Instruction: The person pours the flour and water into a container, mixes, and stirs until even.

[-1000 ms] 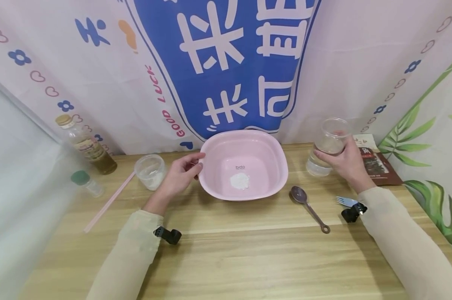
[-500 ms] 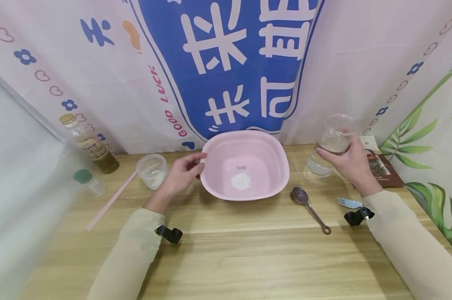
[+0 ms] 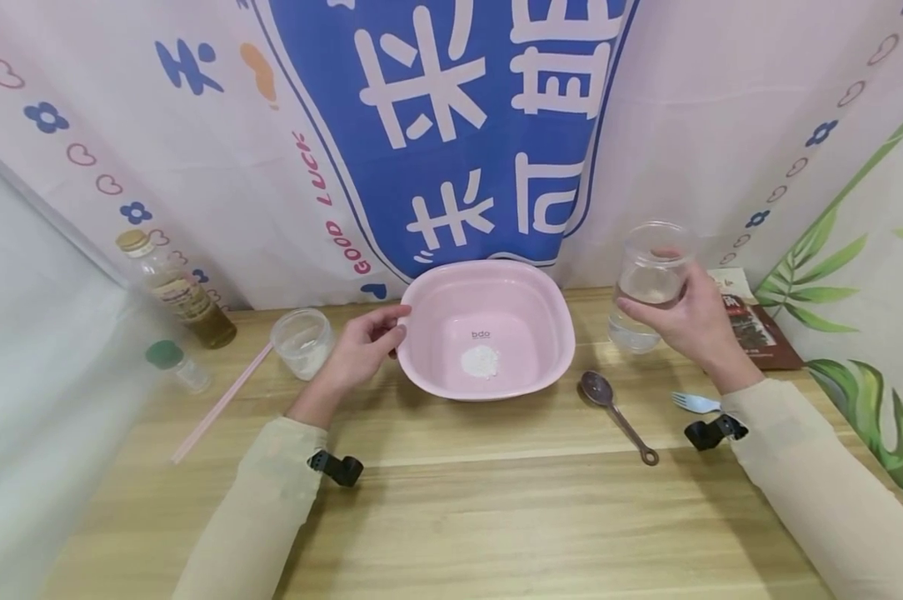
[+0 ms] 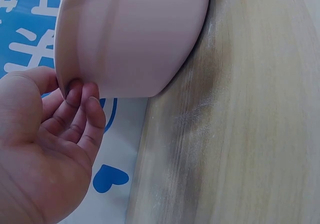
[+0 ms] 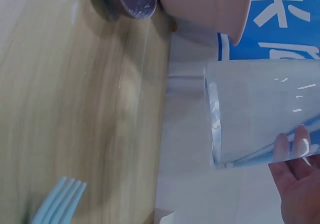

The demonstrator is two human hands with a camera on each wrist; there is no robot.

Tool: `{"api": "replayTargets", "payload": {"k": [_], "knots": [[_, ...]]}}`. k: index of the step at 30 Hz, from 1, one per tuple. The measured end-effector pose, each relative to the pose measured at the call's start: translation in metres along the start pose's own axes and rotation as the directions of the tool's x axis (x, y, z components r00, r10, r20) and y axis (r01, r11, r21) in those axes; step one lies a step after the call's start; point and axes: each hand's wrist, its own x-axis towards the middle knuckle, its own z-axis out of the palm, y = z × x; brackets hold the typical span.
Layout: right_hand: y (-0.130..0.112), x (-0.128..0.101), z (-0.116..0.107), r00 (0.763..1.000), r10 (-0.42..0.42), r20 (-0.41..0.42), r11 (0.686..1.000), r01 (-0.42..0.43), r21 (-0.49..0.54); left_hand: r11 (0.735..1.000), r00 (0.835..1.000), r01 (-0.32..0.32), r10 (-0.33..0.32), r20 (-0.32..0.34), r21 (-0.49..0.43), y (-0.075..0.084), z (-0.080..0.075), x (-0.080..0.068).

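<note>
Head view: two grips showed, well apart.
Left hand (image 3: 357,350): thumb and fingers pinched the left rim of the pink basin (image 3: 522,325).
Pink basin: stood between both hands, white powder (image 3: 480,362) inside.
Right hand (image 3: 695,321): fingers, spread wide, clamped round the clear cup (image 3: 642,283).
Clear cup: was upright, right of the basin.

The left hand (image 4: 55,149) pinches the rim of a pink basin (image 4: 140,38), its palm turned toward the camera and its fingers curled at the edge. The basin's smooth side wall shows beside a wood-grained surface (image 4: 250,124) with pale, powdery specks (image 4: 192,116). Behind hangs white cloth (image 4: 115,129) printed with blue patches, white strokes and a blue heart (image 4: 109,178).
</note>
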Motion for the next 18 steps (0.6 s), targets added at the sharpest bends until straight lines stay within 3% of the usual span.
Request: {"api": "replayTargets", "payload": {"k": [9, 18], "knots": [[-0.012, -0.003, 0.004, 0.997, -0.049, 0.054, 0.999, 0.049, -0.013, 1.000, 1.000, 0.007, -0.007, 0.002, 0.013, 0.003, 0.000, -0.001], [-0.019, -0.006, 0.011, 0.981, -0.171, 0.087, 0.972, 0.183, -0.149, 1.000, 1.000, -0.007, 0.007, -0.006, 0.008, 0.000, 0.000, 0.000]]}}
